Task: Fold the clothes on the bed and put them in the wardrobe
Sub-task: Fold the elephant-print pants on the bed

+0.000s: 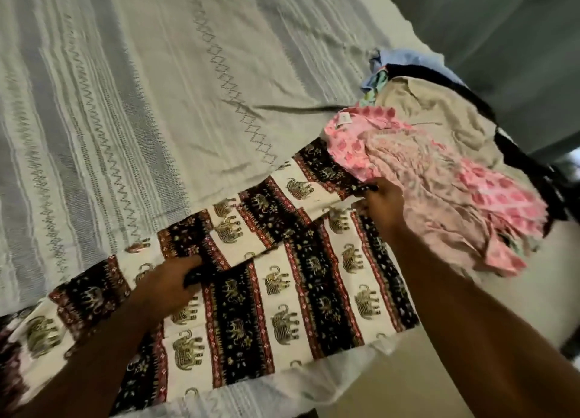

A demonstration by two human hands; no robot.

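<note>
An elephant-print garment (282, 292) in cream, black and red lies stretched across the near edge of the bed. My left hand (166, 287) grips a fold of it near its middle left, fingers curled into the cloth. At the garment's far right end my right hand (381, 204) pinches the dark edge of it. Right behind that hand lies a heap of unfolded clothes (439, 179), with a pink patterned piece on top, a beige one (439, 110) behind, and blue and dark items at the back.
The bed carries a pale grey-white bedspread (141, 88) with woven zigzag and diamond bands, spreading far and left. Beyond the bed's right edge is a grey-green wall (502, 41) and pale floor (408, 386) at the lower right. No wardrobe is in view.
</note>
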